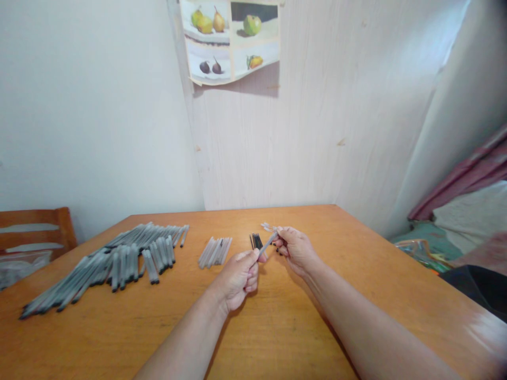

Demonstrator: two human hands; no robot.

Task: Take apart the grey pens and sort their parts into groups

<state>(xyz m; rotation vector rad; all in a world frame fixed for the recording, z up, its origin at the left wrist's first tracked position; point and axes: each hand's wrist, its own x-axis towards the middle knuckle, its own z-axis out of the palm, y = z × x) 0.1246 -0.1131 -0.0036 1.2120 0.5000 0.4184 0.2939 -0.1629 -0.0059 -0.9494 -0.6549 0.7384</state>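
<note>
Between my two hands, above the table, a slim greyish pen barrel (268, 245) slants up to the right. My left hand (240, 275) pinches its lower end, and the fingers of my right hand (295, 248) close on its upper end. Just behind the hands lie several thin black refills (255, 241). Small whitish pieces (268, 227) and some small dark parts (278, 250) sit by my right hand, partly covered by it. To the left is a row of translucent pen barrels (215, 252).
A big spread of pens with dark ends (127, 258) covers the table's left side. The wooden table (253, 338) reaches back to the wall. A wooden chair (35, 227) stands at left; a black object (475, 287) is at the right edge. Fruit pictures (233, 39) hang above.
</note>
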